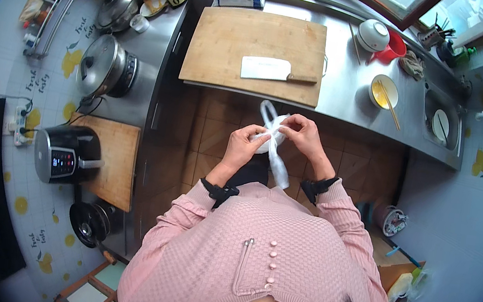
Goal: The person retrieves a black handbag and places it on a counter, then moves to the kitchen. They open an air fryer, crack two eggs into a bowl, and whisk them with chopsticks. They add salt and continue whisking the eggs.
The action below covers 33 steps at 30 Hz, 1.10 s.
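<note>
A white, translucent plastic bag (278,167) is held in front of my body, just off the counter's front edge. My left hand (242,147) pinches it at a gathered, knotted part from the left. From the right, my right hand (303,134) grips the same part with thumb and forefinger. One loop of the bag stands up above the hands, and a long end hangs towards me. A rounded white part shows behind my fingers; what it contains cannot be told. Beyond, a cleaver (266,69) with a wooden handle lies on a large wooden cutting board (240,30).
Right of the board are a bowl of beaten egg (375,95) with chopsticks, an upturned white bowl (373,35), a red container (394,48) and a sink (429,96). A lidded pan (102,64), an air fryer (67,154) and a black pan (87,224) stand left.
</note>
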### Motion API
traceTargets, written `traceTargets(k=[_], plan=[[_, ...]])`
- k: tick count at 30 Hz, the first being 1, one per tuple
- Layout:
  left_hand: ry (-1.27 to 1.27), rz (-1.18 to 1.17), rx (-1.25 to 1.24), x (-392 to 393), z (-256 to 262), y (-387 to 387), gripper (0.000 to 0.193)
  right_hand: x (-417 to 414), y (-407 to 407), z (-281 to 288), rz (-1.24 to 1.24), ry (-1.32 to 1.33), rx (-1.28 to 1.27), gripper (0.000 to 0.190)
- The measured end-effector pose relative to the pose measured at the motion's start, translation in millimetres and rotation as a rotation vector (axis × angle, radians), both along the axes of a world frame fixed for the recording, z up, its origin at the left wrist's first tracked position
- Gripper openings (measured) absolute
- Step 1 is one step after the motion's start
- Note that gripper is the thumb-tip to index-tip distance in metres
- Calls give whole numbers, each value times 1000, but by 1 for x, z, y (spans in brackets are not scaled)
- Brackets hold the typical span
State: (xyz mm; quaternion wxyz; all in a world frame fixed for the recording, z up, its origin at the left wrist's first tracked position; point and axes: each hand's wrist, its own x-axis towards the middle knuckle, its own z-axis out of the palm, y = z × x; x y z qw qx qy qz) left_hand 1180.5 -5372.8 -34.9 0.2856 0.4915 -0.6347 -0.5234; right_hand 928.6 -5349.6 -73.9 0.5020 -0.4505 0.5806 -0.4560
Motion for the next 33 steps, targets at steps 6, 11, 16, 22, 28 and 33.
traceTargets(k=[6, 11, 16, 22, 28, 33], plan=[[-10, 21, 42, 9, 4, -97, 22, -88, -133, -70, -197, 1085, -191, 43], [-19, -76, 101, 5, 5, -156, 20, -102, -220, -107, -33, 949, -127, 37], [-10, -149, 303, -33, -14, -203, 21, -65, -300, -109, -174, 803, -243, 32], [98, -60, 86, -97, -66, -241, 18, -100, -285, -52, -150, 126, 97, 20], [-87, -70, -240, -135, -90, -247, 14, -96, -214, -26, -55, 437, -134, 16], [-187, 77, -508, -122, -105, -274, 13, -123, -195, -56, -468, 560, -17, 14]])
